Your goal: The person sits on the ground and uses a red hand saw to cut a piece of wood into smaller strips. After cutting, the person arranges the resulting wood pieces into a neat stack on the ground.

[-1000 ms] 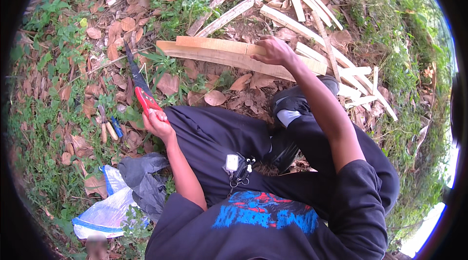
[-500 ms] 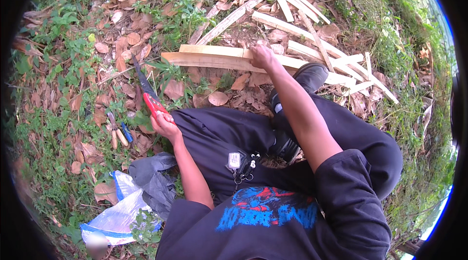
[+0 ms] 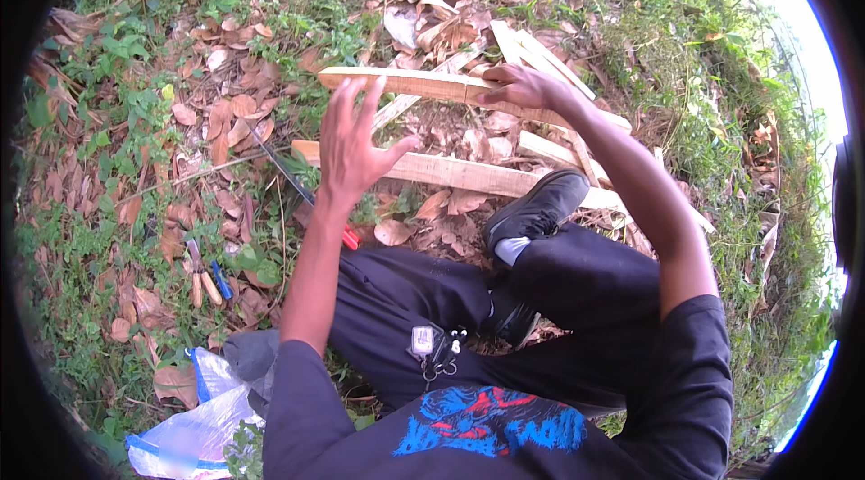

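Observation:
A long pale wooden strip (image 3: pixel 414 82) is raised off the ground, and my right hand (image 3: pixel 527 88) grips it right of its middle. A thin dark line crosses the strip just left of that hand. My left hand (image 3: pixel 351 151) has its fingers spread, the tips overlapping the strip's lower edge near its left end; whether they touch it is unclear. Below lies a second wooden strip (image 3: pixel 450 172), partly behind my left hand and wrist. A handsaw (image 3: pixel 286 172) rests on the ground beside my left forearm, its red handle (image 3: pixel 350 238) partly hidden by that arm.
More wooden strips (image 3: pixel 550 57) lie on leaf litter at the far right. Several hand tools with wooden and blue handles (image 3: pixel 209 285) rest at left. A plastic sheet (image 3: pixel 221 403) lies at lower left. My shoe (image 3: pixel 541 210) is close to the lower strip.
My left hand has let go of the saw and moved up to the strip's left end. My right hand has lifted that strip away from the one below it.

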A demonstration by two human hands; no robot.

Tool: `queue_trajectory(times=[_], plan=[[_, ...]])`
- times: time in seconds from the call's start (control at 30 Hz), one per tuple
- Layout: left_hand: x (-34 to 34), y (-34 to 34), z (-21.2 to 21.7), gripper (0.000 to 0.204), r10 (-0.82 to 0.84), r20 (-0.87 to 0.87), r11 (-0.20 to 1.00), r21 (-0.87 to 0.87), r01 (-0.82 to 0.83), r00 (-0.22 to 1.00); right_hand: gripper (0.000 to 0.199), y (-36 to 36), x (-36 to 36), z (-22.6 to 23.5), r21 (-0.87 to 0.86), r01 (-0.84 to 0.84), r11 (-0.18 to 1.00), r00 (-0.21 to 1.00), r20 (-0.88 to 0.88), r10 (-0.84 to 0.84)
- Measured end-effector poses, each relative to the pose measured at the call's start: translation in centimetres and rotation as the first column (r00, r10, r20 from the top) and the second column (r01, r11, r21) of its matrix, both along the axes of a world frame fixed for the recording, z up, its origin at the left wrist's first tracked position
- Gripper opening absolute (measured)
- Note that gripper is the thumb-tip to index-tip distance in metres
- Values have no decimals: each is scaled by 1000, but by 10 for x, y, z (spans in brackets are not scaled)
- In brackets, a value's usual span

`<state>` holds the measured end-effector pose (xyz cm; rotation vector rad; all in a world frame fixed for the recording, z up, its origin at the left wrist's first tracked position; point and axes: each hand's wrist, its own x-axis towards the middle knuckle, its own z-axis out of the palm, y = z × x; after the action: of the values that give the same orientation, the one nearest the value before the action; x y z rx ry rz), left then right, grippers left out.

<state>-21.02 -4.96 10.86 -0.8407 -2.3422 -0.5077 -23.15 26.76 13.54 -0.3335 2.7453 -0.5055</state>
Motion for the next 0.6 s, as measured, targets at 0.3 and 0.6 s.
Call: queue_trajectory(times=[0.3,0.6], plan=[[-68,94,48,90,-309,30,929,-203,308,951,77,39,77,78,158,113,981,913,-406,-40],[-22,123,28,85,-123,310,920,-320,225,943,76,56,107,8,173,280,944,821,-552,-142]])
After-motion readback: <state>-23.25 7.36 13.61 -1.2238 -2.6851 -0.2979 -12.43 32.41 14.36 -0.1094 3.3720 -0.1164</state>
